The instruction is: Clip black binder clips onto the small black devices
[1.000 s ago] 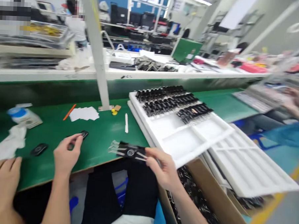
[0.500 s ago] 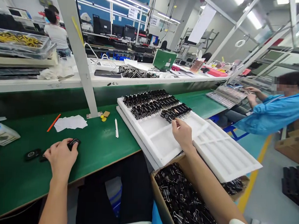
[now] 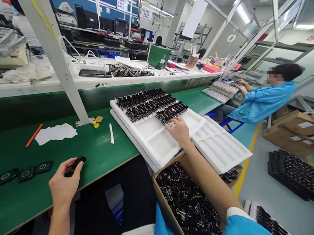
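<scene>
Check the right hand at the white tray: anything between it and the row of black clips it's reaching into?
Nothing visible. The right hand is already over the white foam tray, fingertips at the near end of the third clip row. The tray channel beside it is bare. The left hand holds a small black part apart on the green table.

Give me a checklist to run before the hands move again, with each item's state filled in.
1. Right hand at the end of the clip rows in the white tray: ok.
2. Whether the right hand has let go of its clip: cannot tell, the fingers hide it.
3. Left hand grips a small black piece above the green bench: ok.
4. Free tray compartments in front of the rows: ok, several show bare white.
5. Box of loose clips within reach under the right forearm: ok.
6. Three black discs lie in a row left of the left hand, apart from it: ok.
</scene>
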`<state>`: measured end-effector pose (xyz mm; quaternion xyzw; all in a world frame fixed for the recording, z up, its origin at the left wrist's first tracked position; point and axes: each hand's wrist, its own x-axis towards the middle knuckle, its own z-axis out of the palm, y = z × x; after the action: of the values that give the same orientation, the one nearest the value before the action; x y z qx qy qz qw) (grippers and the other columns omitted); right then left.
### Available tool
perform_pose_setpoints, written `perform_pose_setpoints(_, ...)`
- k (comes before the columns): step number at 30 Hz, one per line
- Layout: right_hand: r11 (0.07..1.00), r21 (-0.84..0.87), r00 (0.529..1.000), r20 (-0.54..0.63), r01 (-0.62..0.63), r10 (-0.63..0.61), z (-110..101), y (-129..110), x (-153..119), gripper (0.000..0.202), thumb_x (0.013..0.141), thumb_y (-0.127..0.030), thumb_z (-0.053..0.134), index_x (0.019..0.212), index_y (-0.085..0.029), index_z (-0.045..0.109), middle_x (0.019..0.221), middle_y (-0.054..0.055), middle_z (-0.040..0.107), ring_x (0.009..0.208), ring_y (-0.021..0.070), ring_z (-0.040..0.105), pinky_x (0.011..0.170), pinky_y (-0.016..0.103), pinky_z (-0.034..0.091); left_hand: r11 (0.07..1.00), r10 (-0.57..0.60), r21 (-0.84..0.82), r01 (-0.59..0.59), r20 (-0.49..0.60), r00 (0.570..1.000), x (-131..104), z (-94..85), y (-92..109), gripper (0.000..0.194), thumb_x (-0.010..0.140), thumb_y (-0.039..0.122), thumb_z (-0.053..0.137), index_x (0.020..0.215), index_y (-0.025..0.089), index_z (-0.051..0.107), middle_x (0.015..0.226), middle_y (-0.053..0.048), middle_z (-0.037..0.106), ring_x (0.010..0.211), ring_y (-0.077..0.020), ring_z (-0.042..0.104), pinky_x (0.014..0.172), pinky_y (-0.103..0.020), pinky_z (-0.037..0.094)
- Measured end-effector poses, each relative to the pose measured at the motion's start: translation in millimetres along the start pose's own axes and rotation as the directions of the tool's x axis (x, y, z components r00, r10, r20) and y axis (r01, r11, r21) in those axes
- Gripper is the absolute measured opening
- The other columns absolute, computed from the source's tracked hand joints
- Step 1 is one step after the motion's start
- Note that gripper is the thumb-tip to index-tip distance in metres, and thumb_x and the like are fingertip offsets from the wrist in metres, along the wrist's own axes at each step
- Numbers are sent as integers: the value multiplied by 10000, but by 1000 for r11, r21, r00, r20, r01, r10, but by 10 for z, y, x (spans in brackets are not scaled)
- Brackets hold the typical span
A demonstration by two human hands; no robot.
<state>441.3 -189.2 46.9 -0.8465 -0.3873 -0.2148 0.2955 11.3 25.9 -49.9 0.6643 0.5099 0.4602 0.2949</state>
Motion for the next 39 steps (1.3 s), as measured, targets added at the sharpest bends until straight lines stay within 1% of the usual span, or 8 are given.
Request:
perform_pose_setpoints(4, 999, 48, 999, -20, -23, 24, 14, -22, 44, 164, 872, -351, 618, 828, -204, 677, 963, 76, 683, 816, 231, 622, 780, 371, 493, 1000, 1, -17, -1, -3, 1000, 17, -5, -26, 452, 744, 534, 751, 1057, 208, 734, 928, -47, 743, 798, -225, 687, 880, -394, 572)
perform_pose_setpoints(9, 999, -22, 999, 14, -41, 41, 12, -46, 27, 157, 840, -366, 668, 895, -223, 636, 989, 73, 683, 954, 278, 607, 752, 360, 454, 1000, -3, 11, 3, 5, 1000, -2, -22, 22, 449, 748, 534, 746, 1061, 212, 736, 945, -51, 745, 816, -230, 690, 884, -398, 569)
perform_pose_setpoints(15, 1000, -6, 1000, 7, 2, -2, 8, -110, 2, 165, 880, -376, 655, 824, -223, 630, 900, 50, 681, 900, 249, 613, 750, 354, 446, 1000, -16, 5, 16, 17, 1000, -2, -23, 2, 416, 757, 515, 742, 1060, 230, 731, 957, -41, 748, 826, -223, 692, 884, -388, 567)
perform_pose_setpoints(22, 999, -49, 998, 70, 0, 3, 60, -83, -34, 276, 933, -436, 585, 786, -223, 681, 1027, 79, 667, 979, 263, 616, 707, 344, 459, 1000, -5, -16, 5, 46, 999, -8, -30, -20, 448, 777, 537, 712, 1076, 203, 724, 989, -74, 754, 860, -238, 695, 886, -391, 565)
perform_pose_setpoints(28, 996, -62, 993, 95, 71, -65, 58, -56, -3, 317, 937, -436, 564, 736, -216, 675, 962, 92, 674, 986, 283, 619, 759, 389, 507, 1000, -6, -2, 7, 57, 998, -22, -47, 17, 452, 788, 535, 694, 1077, 189, 726, 994, -82, 757, 871, -244, 697, 872, -379, 568)
perform_pose_setpoints(33, 995, -29, 985, 144, 100, -95, 0, -20, -51, 296, 945, -430, 526, 859, -225, 721, 1095, 95, 672, 1017, 280, 635, 745, 384, 519, 1000, -19, 16, 18, 60, 998, -31, -47, 11, 434, 788, 526, 698, 1077, 204, 729, 998, -70, 763, 870, -241, 698, 878, -377, 563)
perform_pose_setpoints(36, 999, -4, 992, 121, 36, -35, -59, 78, -95, 318, 919, -484, 563, 915, -210, 725, 1183, 109, 644, 869, 252, 656, 714, 395, 525, 1000, -8, -3, 8, 73, 997, -23, -40, 4, 417, 794, 516, 700, 1068, 202, 724, 996, -69, 758, 866, -236, 694, 874, -374, 558)
perform_pose_setpoints(39, 997, 73, 998, 55, 40, -44, -43, 89, -140, 330, 933, -520, 604, 984, -217, 725, 1192, 111, 646, 927, 262, 661, 764, 404, 555, 1000, 3, -30, -1, 82, 997, -26, -43, 16, 386, 814, 497, 694, 1052, 194, 719, 996, -75, 756, 867, -233, 690, 858, -369, 556)
